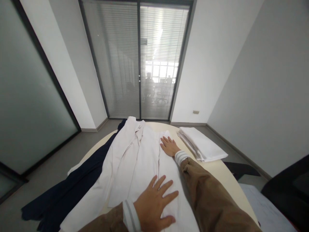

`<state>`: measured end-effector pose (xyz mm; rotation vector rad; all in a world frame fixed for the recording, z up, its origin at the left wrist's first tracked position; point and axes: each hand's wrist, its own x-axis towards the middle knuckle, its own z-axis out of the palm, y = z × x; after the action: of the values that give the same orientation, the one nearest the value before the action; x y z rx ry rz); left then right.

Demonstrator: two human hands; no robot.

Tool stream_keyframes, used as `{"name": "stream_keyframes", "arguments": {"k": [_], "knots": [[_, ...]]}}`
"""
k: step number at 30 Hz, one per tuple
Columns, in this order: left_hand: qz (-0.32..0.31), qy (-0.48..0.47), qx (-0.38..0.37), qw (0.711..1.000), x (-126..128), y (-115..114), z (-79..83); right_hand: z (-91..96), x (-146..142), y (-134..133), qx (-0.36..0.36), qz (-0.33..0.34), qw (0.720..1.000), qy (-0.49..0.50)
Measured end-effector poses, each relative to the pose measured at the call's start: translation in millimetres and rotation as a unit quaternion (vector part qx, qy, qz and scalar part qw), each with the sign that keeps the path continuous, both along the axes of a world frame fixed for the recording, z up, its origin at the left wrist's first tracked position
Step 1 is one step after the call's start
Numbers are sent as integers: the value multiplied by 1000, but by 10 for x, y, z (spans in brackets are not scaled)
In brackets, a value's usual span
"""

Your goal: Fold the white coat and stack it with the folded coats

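A white shirt [135,154] lies spread lengthwise on a round cream table [224,174], its collar toward the far edge. My left hand [155,203] rests flat on the near part of the shirt, fingers spread. My right hand [169,146] lies flat with fingers stretched out on the shirt's far right side. Neither hand grips anything. Both arms wear brown sleeves with striped cuffs.
A dark navy garment [72,183] hangs off the table's left side beneath the shirt. A stack of folded white cloth [202,145] sits at the far right of the table. A black chair [289,187] stands at the right. Glass doors with blinds face me.
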<state>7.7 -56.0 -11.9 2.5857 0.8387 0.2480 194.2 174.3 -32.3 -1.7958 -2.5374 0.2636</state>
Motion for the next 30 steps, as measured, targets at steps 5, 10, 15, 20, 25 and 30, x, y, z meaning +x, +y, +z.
{"name": "stream_keyframes", "arguments": {"k": [5,10,15,20,25,30], "knots": [[17,7,3,1000,54,-33,15,-11,-64,-470,42,28,999,1],[79,-46,24,996,77,-23,2,31,-9,-1078,32,91,995,5],[102,-111,65,986,50,-3,-67,22,83,-1671,48,66,997,14],[90,-79,88,989,41,20,-188,32,133,-2084,32,40,998,32],[66,-28,76,995,120,171,-187,80,174,-2117,34,31,999,18],[44,-2,44,998,293,453,-81,46,299,-1908,50,6,999,3]]}}
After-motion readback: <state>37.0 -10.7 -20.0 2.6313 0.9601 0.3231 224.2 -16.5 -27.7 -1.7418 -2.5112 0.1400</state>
